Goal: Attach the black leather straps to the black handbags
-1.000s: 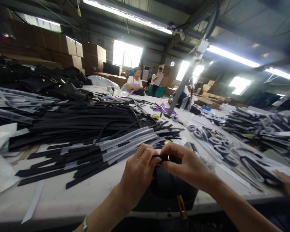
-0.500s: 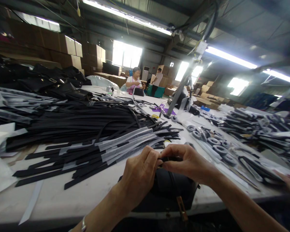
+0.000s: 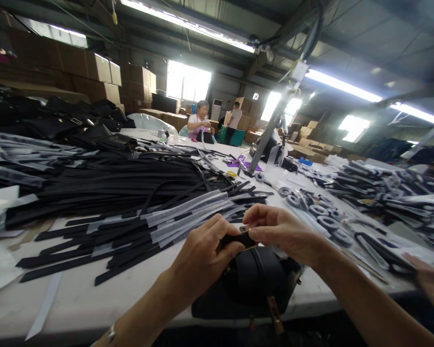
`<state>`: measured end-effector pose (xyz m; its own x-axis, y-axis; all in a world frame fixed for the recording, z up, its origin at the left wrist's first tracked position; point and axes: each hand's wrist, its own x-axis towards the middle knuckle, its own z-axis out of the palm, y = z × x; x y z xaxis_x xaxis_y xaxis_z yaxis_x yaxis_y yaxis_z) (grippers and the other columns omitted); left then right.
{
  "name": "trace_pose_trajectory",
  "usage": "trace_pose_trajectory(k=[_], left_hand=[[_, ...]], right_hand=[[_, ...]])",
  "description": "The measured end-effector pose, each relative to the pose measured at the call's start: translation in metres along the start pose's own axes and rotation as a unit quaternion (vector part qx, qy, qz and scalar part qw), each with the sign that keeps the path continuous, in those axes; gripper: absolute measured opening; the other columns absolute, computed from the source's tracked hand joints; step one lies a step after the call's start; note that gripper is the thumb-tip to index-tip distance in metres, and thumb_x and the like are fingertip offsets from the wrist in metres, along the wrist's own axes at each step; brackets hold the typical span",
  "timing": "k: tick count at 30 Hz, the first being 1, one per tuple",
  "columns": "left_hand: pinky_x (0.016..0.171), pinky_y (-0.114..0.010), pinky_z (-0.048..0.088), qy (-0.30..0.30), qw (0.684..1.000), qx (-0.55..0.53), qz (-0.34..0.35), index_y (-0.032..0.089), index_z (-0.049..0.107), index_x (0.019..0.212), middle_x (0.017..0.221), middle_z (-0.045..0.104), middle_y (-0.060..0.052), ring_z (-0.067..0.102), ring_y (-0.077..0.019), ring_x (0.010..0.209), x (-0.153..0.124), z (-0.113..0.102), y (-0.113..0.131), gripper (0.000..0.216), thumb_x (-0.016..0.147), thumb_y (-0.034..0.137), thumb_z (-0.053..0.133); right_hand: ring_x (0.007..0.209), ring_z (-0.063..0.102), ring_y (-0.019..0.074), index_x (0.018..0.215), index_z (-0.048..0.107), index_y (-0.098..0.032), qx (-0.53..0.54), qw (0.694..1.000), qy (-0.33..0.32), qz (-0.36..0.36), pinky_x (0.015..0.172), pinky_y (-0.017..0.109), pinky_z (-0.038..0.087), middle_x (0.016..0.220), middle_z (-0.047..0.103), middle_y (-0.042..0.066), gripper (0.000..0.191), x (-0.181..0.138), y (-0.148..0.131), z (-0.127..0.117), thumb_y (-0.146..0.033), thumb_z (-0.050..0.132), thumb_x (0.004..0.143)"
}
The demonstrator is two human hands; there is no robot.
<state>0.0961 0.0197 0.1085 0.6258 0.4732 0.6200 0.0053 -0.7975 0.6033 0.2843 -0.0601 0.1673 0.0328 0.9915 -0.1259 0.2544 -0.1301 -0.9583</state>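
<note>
A black handbag (image 3: 248, 284) sits at the table's front edge, with a gold-coloured clasp (image 3: 274, 308) hanging low on its near side. Just above it, my left hand (image 3: 204, 253) pinches a short black strap piece (image 3: 245, 238) with a gold-coloured edge between thumb and fingers. My right hand (image 3: 287, 236) has its thumb and fingertips closed at the other end of this piece. Whether the piece is joined to the bag is hidden by my fingers.
Black straps (image 3: 123, 183) lie in a wide pile to the left, some wrapped in white film. Rolled strips (image 3: 327, 222) and stacked wrapped parts (image 3: 394, 193) are on the right. A co-worker's hand (image 3: 428, 279) is at the right edge. A metal post (image 3: 267, 140) rises beyond.
Both hands have shifted, and the black piece with its gold-coloured edge now shows between them. More of the bag's top is uncovered. The co-worker's hand at the right has come further into view.
</note>
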Motion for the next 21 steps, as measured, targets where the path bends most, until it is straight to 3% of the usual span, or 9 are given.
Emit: trace_pose_trajectory(k=[4, 6, 9, 12, 16, 21], left_hand=[[0.065, -0.025, 0.046, 0.042, 0.995, 0.090, 0.007, 0.018, 0.056, 0.091, 0.083, 0.061, -0.001, 0.061, -0.0153, 0.073, -0.005, 0.010, -0.005, 0.008, 0.091, 0.011, 0.053], [0.058, -0.026, 0.046, 0.044, 0.987, 0.153, 0.032, 0.018, 0.054, 0.091, 0.082, 0.059, -0.002, 0.060, -0.0161, 0.069, -0.007, 0.015, -0.009, 0.010, 0.093, 0.011, 0.048], [0.054, -0.026, 0.044, 0.007, 0.977, 0.205, 0.066, 0.018, 0.052, 0.090, 0.080, 0.057, -0.001, 0.058, -0.0163, 0.065, -0.008, 0.019, -0.012, 0.011, 0.094, 0.009, 0.047], [0.055, -0.026, 0.045, -0.043, 0.969, 0.230, 0.082, 0.019, 0.051, 0.090, 0.080, 0.056, -0.001, 0.057, -0.0166, 0.067, -0.006, 0.017, -0.012, 0.012, 0.093, 0.008, 0.048], [0.054, -0.026, 0.046, -0.076, 0.961, 0.242, 0.110, 0.018, 0.051, 0.095, 0.085, 0.057, -0.002, 0.059, -0.0173, 0.073, 0.001, 0.010, -0.011, 0.009, 0.096, 0.012, 0.045], [0.056, -0.024, 0.047, 0.006, 0.964, 0.220, 0.147, 0.017, 0.051, 0.100, 0.084, 0.058, -0.002, 0.059, -0.0150, 0.071, 0.004, 0.009, -0.014, 0.009, 0.099, 0.017, 0.042]], right_hand=[[0.076, 0.060, 0.0144, 0.093, 0.064, -0.019, -0.122, 0.992, 0.018, -0.035, 0.068, 0.025, 0.046, 0.082, 0.064, -0.001, 0.023, 0.000, 0.002, 0.010, -0.028, 0.073, 0.075], [0.081, 0.061, 0.0166, 0.093, 0.066, -0.021, -0.244, 0.965, 0.052, -0.083, 0.074, 0.028, 0.046, 0.085, 0.066, -0.001, 0.018, 0.000, 0.004, 0.015, -0.024, 0.070, 0.076], [0.087, 0.061, 0.0180, 0.091, 0.069, -0.024, -0.371, 0.913, 0.080, -0.148, 0.081, 0.029, 0.043, 0.090, 0.068, -0.001, 0.019, -0.002, 0.006, 0.019, -0.016, 0.070, 0.074], [0.083, 0.062, 0.0171, 0.089, 0.068, -0.025, -0.419, 0.891, 0.080, -0.156, 0.079, 0.029, 0.041, 0.085, 0.069, -0.004, 0.018, -0.003, 0.006, 0.018, -0.015, 0.072, 0.074], [0.075, 0.060, 0.0155, 0.087, 0.067, -0.024, -0.410, 0.897, 0.081, -0.140, 0.070, 0.026, 0.042, 0.078, 0.067, -0.004, 0.014, -0.002, 0.004, 0.011, -0.018, 0.070, 0.075], [0.073, 0.060, 0.0150, 0.091, 0.065, -0.023, -0.324, 0.933, 0.092, -0.124, 0.067, 0.025, 0.045, 0.079, 0.067, -0.003, 0.016, 0.001, 0.003, 0.008, -0.021, 0.068, 0.076]])
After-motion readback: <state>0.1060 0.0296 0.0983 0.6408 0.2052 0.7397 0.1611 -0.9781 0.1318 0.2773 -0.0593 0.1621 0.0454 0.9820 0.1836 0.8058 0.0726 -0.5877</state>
